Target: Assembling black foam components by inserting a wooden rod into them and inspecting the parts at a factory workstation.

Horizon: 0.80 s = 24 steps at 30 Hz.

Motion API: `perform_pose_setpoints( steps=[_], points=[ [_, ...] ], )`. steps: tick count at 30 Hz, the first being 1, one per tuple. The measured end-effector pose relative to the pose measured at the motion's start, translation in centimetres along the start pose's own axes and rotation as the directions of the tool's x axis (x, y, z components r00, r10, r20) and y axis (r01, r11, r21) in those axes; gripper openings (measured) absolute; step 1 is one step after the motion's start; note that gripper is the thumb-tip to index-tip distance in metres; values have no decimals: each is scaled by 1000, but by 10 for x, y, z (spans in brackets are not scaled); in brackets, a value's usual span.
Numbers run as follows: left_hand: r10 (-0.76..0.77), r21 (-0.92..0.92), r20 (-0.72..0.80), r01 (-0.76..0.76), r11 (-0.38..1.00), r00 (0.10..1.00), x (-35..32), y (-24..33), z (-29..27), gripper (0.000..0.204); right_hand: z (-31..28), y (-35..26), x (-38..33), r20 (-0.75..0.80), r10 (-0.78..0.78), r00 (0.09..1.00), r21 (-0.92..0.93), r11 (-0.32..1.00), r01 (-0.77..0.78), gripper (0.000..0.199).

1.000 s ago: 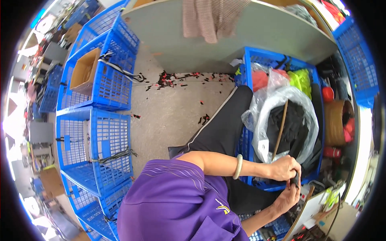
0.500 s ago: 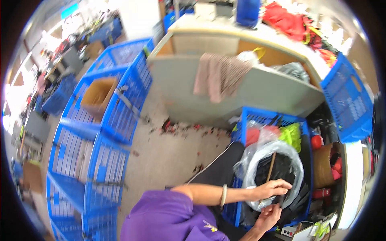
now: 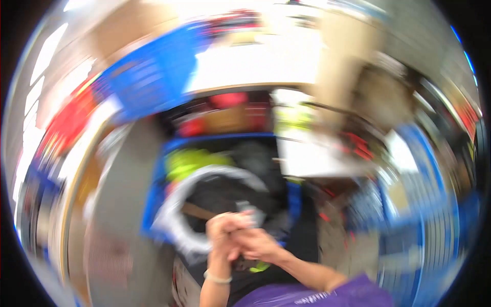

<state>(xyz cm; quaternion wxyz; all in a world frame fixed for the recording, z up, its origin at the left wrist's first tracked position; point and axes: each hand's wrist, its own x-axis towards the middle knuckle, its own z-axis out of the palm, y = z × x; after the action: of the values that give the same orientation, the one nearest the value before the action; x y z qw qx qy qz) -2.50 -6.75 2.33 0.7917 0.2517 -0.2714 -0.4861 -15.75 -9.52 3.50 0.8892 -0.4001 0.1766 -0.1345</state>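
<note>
My left hand (image 3: 225, 228), with a white band at its wrist, and my right hand (image 3: 257, 244) meet over the near edge of a round container (image 3: 176, 212) lined with a whitish plastic bag. Both look closed, fingers curled and touching. A small greyish blur (image 3: 245, 209) shows by the left fingertips; what the hands hold is too smeared to name. Inside the container lie black pieces (image 3: 209, 187) and a brown stick (image 3: 197, 211). It stands in a blue crate (image 3: 152, 204) beside bright yellow-green material (image 3: 197, 161) and dark material. A small yellow-green bit (image 3: 260, 267) shows below my hands.
A grey panel (image 3: 120, 189) with a pinkish cloth (image 3: 110, 258) stands at the left. A tilted blue crate (image 3: 148, 77) is farther back, by a white tabletop (image 3: 255, 61). A white surface (image 3: 312, 156) juts in at right, with blue crates (image 3: 404, 215) beyond.
The view has swung right and is blurred. The lined container now lies ahead of me, and the grey panel has shifted to the left. My hands have come closer together.
</note>
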Motion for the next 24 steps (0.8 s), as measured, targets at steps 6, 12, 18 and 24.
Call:
perform_pose_setpoints(
  steps=[6,12,18,24],
  points=[
    [-452,-114,-53,445,888,890,27,-60,60,37,-52,-12,-35,-113,-714,691,-990,142,-15,22],
    [-729,-31,115,736,677,675,10,-89,73,27,-70,-10,-73,-386,-215,897,-301,949,97,24],
    [-381,-15,428,429,903,819,7,-62,82,38,-40,-12,-52,39,-154,987,337,932,132,23],
    [-540,-214,-28,522,826,842,40,-54,56,39,-44,-29,-33,-316,-401,860,-425,870,249,30]
  ],
)
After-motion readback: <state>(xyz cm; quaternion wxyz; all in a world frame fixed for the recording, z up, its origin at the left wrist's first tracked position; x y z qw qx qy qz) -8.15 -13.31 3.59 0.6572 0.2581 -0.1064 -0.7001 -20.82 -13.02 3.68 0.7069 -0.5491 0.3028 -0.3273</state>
